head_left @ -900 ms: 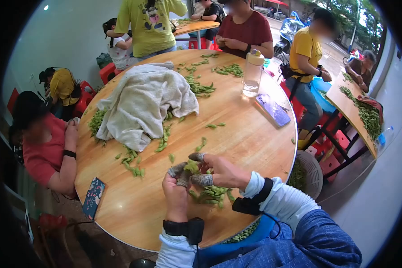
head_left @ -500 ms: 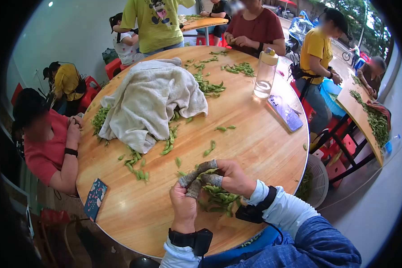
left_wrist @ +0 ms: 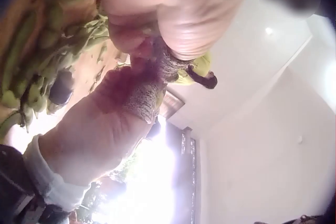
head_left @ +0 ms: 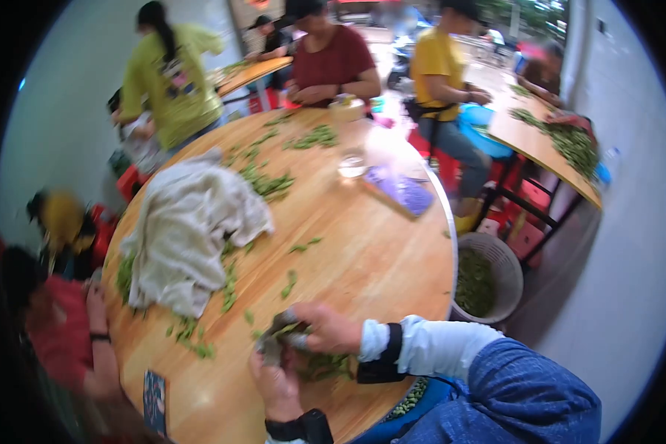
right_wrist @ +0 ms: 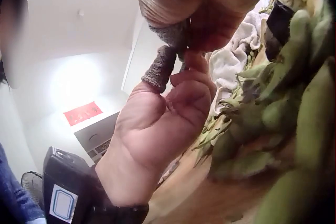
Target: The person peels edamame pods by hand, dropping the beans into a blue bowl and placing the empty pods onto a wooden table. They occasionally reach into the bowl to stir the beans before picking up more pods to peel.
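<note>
My left hand (head_left: 277, 381) and right hand (head_left: 331, 331) meet over the near part of the round wooden table. Their fingertips pinch a green soybean pod (head_left: 296, 328), mostly hidden behind the fingers. Grey knitted covers (right_wrist: 159, 71) wrap the thumbs and some fingertips. Seen in the left wrist view, the right hand (left_wrist: 100, 129) comes up from below to meet the left. Just under the hands lies a small heap of soybean pods (head_left: 325, 366), which looms large and close in the right wrist view.
A pale towel (head_left: 192, 222) covers more pods at left. Beyond stand a water bottle (head_left: 348, 111) and a purple phone (head_left: 399, 191); a floral dark phone (head_left: 155, 399) lies near the left edge. A basket (head_left: 509, 285) and a blue tub (head_left: 399, 425) flank the table. Several people sit or stand around.
The head view has swung right, so the table and people shift left. A pale green crumpled piece was between my fingers earlier; a pod took its place, and both hands stay together.
</note>
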`<state>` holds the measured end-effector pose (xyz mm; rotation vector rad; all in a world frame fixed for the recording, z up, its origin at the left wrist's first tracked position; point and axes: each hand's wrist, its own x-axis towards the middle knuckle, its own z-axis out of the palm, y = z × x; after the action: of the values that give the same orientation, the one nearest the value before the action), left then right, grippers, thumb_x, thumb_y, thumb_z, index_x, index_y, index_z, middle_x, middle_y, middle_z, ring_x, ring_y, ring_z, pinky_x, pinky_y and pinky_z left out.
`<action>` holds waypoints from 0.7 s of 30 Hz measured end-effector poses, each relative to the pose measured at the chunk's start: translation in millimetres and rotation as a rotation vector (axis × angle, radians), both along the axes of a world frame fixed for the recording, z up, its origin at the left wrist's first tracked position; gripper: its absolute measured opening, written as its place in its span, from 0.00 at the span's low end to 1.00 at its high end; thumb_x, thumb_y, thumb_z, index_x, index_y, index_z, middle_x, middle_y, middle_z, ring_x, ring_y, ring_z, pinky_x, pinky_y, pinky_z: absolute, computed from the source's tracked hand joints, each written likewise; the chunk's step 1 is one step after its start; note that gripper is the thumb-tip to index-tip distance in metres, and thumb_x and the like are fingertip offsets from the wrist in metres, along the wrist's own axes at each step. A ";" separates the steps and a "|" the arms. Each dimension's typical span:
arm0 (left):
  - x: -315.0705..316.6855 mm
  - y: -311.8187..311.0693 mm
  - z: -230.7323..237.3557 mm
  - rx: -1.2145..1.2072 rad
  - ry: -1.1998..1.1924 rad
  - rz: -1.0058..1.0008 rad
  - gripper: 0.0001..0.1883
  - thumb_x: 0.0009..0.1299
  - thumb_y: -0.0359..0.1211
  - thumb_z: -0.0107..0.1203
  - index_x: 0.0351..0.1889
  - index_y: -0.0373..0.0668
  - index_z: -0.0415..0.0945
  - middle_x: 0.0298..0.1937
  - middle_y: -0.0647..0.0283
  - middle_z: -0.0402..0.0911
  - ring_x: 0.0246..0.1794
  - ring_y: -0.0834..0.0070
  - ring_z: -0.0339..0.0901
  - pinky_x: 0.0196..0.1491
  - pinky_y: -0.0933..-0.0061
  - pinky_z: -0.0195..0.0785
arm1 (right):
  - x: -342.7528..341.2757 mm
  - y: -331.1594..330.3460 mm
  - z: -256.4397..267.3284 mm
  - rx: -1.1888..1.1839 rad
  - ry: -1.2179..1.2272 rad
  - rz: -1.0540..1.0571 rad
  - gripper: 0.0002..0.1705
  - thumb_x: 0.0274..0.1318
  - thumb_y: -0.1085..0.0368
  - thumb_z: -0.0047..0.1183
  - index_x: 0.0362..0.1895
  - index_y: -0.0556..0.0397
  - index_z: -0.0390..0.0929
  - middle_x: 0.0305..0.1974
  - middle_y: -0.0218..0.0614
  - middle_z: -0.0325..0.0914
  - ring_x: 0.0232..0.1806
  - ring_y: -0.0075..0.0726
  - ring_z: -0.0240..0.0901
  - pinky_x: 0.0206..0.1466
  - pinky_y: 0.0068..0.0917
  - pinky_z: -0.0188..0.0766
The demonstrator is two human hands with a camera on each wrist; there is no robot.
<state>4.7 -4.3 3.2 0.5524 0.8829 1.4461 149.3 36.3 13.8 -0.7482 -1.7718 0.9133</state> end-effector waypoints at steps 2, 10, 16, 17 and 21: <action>10.4 -1.1 12.0 0.099 0.038 -0.023 0.10 0.61 0.30 0.55 0.38 0.37 0.72 0.34 0.63 0.77 0.28 0.80 0.72 0.31 0.84 0.67 | 2.2 -4.0 4.6 -0.040 0.034 0.034 0.12 0.45 0.71 0.53 0.39 0.56 0.74 0.33 0.43 0.75 0.36 0.42 0.73 0.38 0.30 0.69; -0.9 1.1 2.0 0.149 0.088 -0.022 0.13 0.59 0.30 0.56 0.41 0.37 0.71 0.35 0.64 0.76 0.34 0.78 0.74 0.37 0.79 0.69 | -0.9 0.1 0.4 -0.200 0.288 0.252 0.12 0.46 0.73 0.51 0.38 0.61 0.73 0.35 0.38 0.76 0.37 0.28 0.71 0.41 0.24 0.68; 10.7 -2.4 18.9 0.058 0.055 -0.006 0.10 0.61 0.31 0.52 0.40 0.40 0.71 0.37 0.66 0.75 0.36 0.78 0.72 0.39 0.79 0.66 | -1.9 -5.9 -2.1 0.097 0.090 0.123 0.16 0.38 0.75 0.51 0.37 0.56 0.73 0.30 0.46 0.72 0.32 0.49 0.70 0.37 0.32 0.67; 13.3 -4.1 9.6 0.066 0.053 0.112 0.07 0.61 0.32 0.52 0.36 0.42 0.72 0.33 0.69 0.75 0.31 0.81 0.72 0.33 0.81 0.67 | -1.7 -6.3 -3.3 0.139 0.077 0.145 0.17 0.35 0.75 0.51 0.37 0.55 0.73 0.30 0.47 0.71 0.32 0.52 0.69 0.36 0.33 0.67; 4.1 -3.7 -9.6 0.067 -0.013 0.103 0.07 0.65 0.37 0.45 0.34 0.48 0.72 0.34 0.70 0.76 0.34 0.79 0.73 0.36 0.79 0.67 | 0.0 -6.3 -1.7 0.170 -0.047 0.135 0.21 0.28 0.78 0.51 0.36 0.55 0.73 0.28 0.45 0.69 0.31 0.53 0.69 0.31 0.36 0.67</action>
<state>8.8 -7.9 -6.5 0.5534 0.8660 1.5752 149.4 30.0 12.2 -0.5501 -1.9330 0.8257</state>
